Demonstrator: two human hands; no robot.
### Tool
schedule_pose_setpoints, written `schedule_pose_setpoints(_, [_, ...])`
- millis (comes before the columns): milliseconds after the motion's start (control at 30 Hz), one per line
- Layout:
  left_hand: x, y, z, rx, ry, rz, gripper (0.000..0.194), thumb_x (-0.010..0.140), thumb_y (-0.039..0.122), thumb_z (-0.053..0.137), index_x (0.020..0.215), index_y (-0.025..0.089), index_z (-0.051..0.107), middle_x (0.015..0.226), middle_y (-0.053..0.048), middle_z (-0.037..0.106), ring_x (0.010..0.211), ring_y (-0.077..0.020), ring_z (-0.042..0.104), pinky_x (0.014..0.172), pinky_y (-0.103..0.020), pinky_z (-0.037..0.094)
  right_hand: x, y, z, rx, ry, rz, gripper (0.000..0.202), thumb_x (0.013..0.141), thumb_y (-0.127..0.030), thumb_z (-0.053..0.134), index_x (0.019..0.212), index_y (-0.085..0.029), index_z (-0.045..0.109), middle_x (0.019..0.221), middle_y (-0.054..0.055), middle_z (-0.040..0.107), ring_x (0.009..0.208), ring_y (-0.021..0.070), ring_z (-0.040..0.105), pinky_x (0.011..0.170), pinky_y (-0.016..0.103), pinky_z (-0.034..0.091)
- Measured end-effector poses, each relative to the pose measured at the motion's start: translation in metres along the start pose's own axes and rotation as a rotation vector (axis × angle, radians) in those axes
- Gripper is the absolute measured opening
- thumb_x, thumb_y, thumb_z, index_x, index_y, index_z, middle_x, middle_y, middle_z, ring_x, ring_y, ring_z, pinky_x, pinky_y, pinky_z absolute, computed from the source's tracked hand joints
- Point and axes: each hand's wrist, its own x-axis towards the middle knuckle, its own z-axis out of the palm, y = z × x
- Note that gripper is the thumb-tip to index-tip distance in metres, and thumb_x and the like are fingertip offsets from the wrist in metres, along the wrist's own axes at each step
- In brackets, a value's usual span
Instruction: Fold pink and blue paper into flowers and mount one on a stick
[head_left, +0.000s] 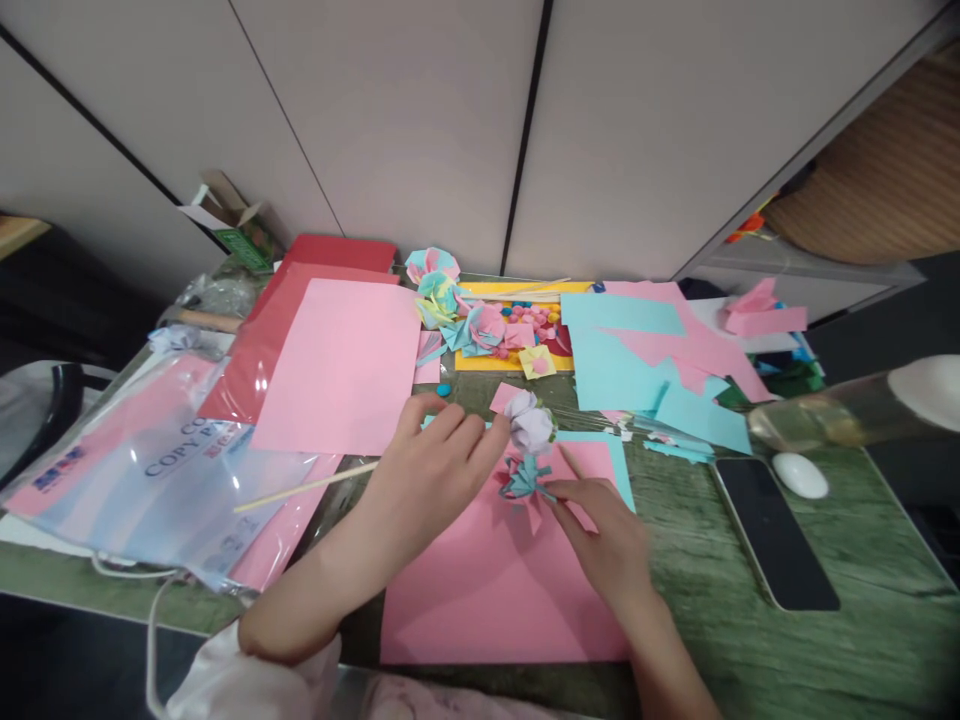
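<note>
My left hand [442,455] is closed around a thin wooden stick [307,487], which sticks out past the wrist side to the left. Beside its fingertips is a white paper flower [529,422]; whether the flower is fixed to the stick is hidden. My right hand [604,530] pinches a folded teal paper flower [523,478] just below the white one. Both hands are over a large pink paper sheet [502,600], with a light blue sheet [621,470] partly under it.
Finished paper flowers [435,290] and small pink balls [534,320] lie at the back, by a yellow sheet [495,363]. Blue paper pieces [622,365], a phone [776,535], a white mouse [800,475] and a clear bottle [825,412] are at right. A copy paper bag [172,480] lies left.
</note>
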Motion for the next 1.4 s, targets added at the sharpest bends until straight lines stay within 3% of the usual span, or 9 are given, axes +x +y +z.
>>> schedule_pose_setpoints(500, [0.001, 0.007, -0.007, -0.042, 0.096, 0.018, 0.017, 0.087, 0.009, 0.046, 0.093, 0.016, 0.06, 0.075, -0.001, 0.065, 0.07, -0.0146, 0.057, 0.082, -0.037, 0.037, 0.002, 0.002, -0.001, -0.037, 0.035, -0.058, 0.006, 0.085, -0.018, 0.055, 0.086, -0.024, 0.058, 0.073, -0.001, 0.066, 0.069, 0.0135, 0.063, 0.063, 0.029, 0.049])
schedule_pose_setpoints(1400, [-0.002, 0.009, -0.018, -0.034, 0.073, -0.017, 0.025, 0.09, 0.01, 0.036, 0.09, 0.017, 0.06, 0.068, 0.0, 0.059, 0.065, -0.0141, 0.052, 0.084, -0.039, 0.034, -0.001, 0.002, 0.001, -0.077, 0.006, -0.047, 0.004, 0.087, -0.021, 0.053, 0.086, -0.024, 0.057, 0.075, 0.0, 0.066, 0.069, 0.0148, 0.063, 0.062, 0.028, 0.046])
